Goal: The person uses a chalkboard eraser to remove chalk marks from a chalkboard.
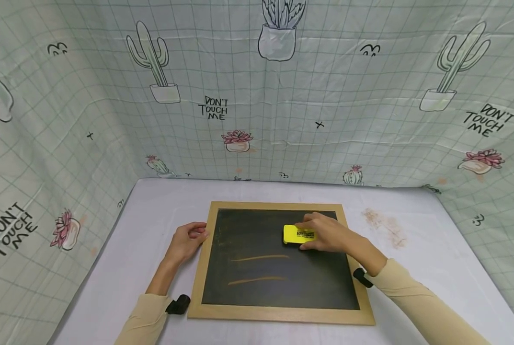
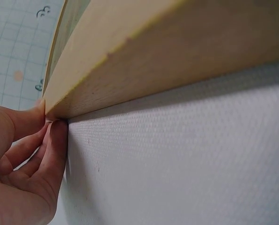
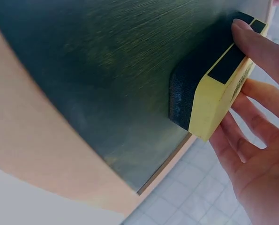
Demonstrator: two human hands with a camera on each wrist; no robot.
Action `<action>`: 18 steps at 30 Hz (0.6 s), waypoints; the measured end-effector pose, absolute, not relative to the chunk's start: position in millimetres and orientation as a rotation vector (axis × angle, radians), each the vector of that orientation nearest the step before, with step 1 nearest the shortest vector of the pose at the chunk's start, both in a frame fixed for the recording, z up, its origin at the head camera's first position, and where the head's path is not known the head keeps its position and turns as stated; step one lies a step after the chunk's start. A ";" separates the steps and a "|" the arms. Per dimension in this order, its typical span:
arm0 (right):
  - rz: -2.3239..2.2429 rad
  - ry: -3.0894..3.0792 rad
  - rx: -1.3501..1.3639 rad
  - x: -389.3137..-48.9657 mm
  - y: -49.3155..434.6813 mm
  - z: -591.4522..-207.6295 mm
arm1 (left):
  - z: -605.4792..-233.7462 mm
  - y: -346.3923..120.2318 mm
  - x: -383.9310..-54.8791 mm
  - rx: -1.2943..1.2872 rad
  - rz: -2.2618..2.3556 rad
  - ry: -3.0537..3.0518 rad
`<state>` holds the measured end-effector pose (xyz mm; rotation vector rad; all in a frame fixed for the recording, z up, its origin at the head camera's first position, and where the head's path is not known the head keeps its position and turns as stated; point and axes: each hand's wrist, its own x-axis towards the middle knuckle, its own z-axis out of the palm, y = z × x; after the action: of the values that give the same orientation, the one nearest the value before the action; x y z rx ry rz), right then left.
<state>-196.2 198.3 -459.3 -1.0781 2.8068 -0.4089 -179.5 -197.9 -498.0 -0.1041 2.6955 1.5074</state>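
Note:
A chalkboard [image 1: 248, 292] in a pale wooden frame lies on the white table. My right hand [image 1: 329, 234] grips a yellow and black board eraser [image 1: 292, 234] over the board's upper right part. In the right wrist view, the thumb is on one long side of the eraser [image 3: 209, 105] and the fingers on the other, its dark felt against the board. Two orange-brown chalk lines [image 1: 261, 258] run across the board, left of and below the eraser. At the left frame edge, my left hand [image 1: 187, 243] pinches the wood [image 2: 97, 79] between thumb and fingertips.
Reddish-brown smudges [image 1: 383, 226] mark the table [image 1: 416, 278] right of the board. A cloth [image 1: 325, 96] with cactus drawings hangs behind and along both sides. Black wrist cameras sit at both cuffs, the right one [image 1: 362, 278] overlapping the frame's right edge.

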 end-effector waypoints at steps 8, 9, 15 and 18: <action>-0.449 2.808 -1.057 -195.3 206.1 -459.5 | -498.1 -197.9 -178.8 -0.099 1.505 2.694; -0.453 2.808 -1.057 -195.3 206.5 -459.8 | -498.2 -198.0 -178.7 -0.098 1.503 2.696; -0.495 2.824 -1.066 -191.9 209.6 -460.4 | -497.9 -198.1 -179.1 -0.105 1.499 2.703; -0.503 2.839 -1.059 -187.6 212.8 -459.7 | -497.2 -197.5 -178.9 -0.103 1.495 2.706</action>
<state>-187.6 212.8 -459.7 -1.0591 2.8386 -0.5029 -178.9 -197.5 -497.2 -0.1034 2.7062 1.4952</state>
